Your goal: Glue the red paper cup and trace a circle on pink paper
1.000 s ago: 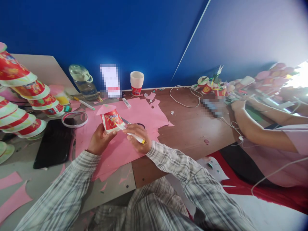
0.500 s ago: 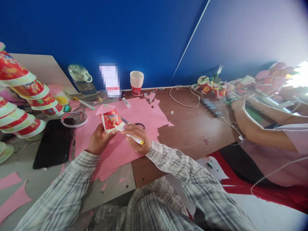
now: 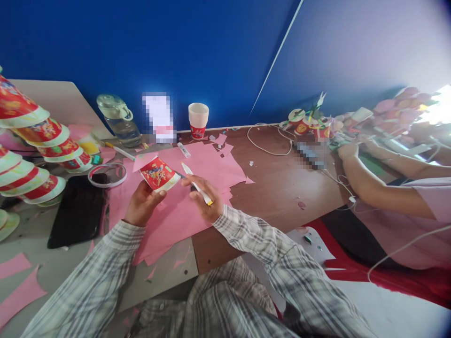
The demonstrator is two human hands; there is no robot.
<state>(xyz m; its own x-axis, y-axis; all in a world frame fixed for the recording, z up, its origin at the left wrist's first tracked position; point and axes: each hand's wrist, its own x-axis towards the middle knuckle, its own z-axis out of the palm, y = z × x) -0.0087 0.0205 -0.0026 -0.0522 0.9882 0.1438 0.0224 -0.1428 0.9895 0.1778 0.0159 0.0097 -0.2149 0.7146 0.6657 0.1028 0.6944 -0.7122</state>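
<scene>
My left hand (image 3: pixel 143 203) is closed around a red printed paper cup (image 3: pixel 159 174), tilted, with a pink paper piece (image 3: pixel 143 162) at its upper left end. In my right hand (image 3: pixel 206 198) is a white marker pen (image 3: pixel 198 184) with a yellow end, its tip pointing up and left, apart from the cup. Beneath both hands lie pink paper sheets (image 3: pixel 207 164) on the table. Behind my right fingers a dark-handled tool shows in part; its kind is hidden.
On the left are a black phone (image 3: pixel 78 211), a roll of tape (image 3: pixel 107 175) and stacked red cups (image 3: pixel 52 131). A water bottle (image 3: pixel 120 119), glue stick (image 3: pixel 183 150) and white-and-red cups (image 3: pixel 198 120) stand or lie farther back. A co-worker's arms (image 3: pixel 369 180) are at right.
My left hand has turned the cup, so its base end now faces lower right. My right hand has drawn the marker away from the cup, and its tip points more upward.
</scene>
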